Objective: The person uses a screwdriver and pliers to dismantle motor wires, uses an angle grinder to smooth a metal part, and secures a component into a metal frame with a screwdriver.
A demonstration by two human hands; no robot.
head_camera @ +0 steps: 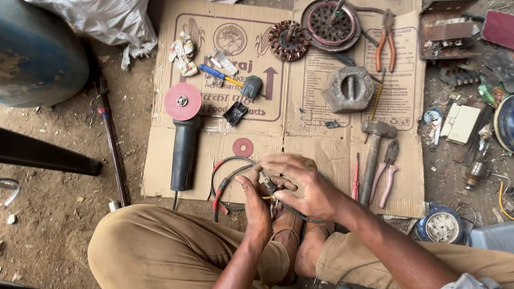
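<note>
I sit cross-legged on the ground in tan trousers. My left hand [254, 200] and my right hand [302, 185] meet over my feet, both closed around a small metal part with wires [268, 183]. Red and black cables [225, 182] loop from it onto the flattened cardboard [308, 123]. An angle grinder [185, 135] with a red disc lies just left of the hands.
On the cardboard lie a hammer [373, 147], pink-handled pliers [387, 172], orange pliers [386, 43], a grey motor housing [348, 88], a round wound stator [328, 23] and a screwdriver [219, 75]. A blue drum [5, 46] stands at the top left. Scrap parts litter the right side.
</note>
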